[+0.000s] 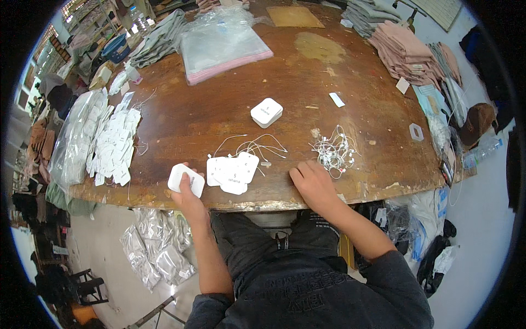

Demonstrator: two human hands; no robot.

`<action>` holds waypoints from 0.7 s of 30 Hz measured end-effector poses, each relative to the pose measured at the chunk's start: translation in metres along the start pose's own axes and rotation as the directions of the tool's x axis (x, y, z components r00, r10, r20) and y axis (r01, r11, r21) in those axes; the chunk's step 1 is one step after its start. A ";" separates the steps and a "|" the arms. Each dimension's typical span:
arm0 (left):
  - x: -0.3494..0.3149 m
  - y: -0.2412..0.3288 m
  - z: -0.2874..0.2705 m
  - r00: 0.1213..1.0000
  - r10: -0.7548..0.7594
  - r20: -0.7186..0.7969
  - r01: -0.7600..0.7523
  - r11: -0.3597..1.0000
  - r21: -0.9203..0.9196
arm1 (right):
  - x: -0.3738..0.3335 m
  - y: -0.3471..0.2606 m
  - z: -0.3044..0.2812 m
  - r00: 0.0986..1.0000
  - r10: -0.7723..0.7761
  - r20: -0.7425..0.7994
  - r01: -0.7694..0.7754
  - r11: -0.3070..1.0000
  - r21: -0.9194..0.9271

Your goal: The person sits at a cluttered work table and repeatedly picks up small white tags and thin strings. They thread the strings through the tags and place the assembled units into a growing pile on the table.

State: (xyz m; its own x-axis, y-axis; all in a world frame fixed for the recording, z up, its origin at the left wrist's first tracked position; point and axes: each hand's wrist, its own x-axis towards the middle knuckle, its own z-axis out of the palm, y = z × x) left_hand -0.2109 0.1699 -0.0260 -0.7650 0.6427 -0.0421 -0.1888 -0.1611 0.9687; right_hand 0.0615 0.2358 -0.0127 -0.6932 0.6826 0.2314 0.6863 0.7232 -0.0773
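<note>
My left hand (189, 193) grips a stack of white hang tags (186, 180) with rounded corners, thumb on top, at the table's front edge. Just right of it lie several loose white hang tags (234, 174) with white strings (257, 146) looped from them. My right hand (314, 185) rests on the table with its fingers curled under; what they hold, if anything, is hidden. Beside its fingers sits a tangled heap of white tag strings (335, 152). Farther back, midway between my hands, stands a neat stack of white hang tags (267, 113).
A large heap of small white tags (116, 141) lies on the left beside clear plastic bags (74, 137). Flat plastic bags (224, 46) are stacked at the back. Folded pink garments (405, 52) and grey garments (366, 16) sit back right. A white card (337, 100) lies alone.
</note>
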 end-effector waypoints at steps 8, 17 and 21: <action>-0.053 -0.010 0.022 0.933 -0.141 0.331 0.166 0.985 -0.049 | 0.028 -0.009 -0.015 0.938 0.277 -0.209 0.029 0.538 0.842; -0.060 -0.013 0.047 0.875 -0.251 0.413 0.332 0.933 -0.136 | 0.032 0.026 -0.047 0.575 0.672 -0.466 0.042 0.545 0.838; -0.068 -0.017 0.053 0.894 -0.221 0.390 0.279 0.955 -0.098 | 0.018 0.010 -0.058 0.613 0.650 -0.448 0.019 0.555 0.832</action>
State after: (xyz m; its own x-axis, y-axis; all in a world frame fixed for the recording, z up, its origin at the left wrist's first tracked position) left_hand -0.1230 0.1688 -0.0270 -0.4017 0.9024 -0.1558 -0.4542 -0.0486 0.8896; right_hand 0.0685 0.2496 0.0473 0.1199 0.8419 0.5262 0.1844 0.5019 -0.8450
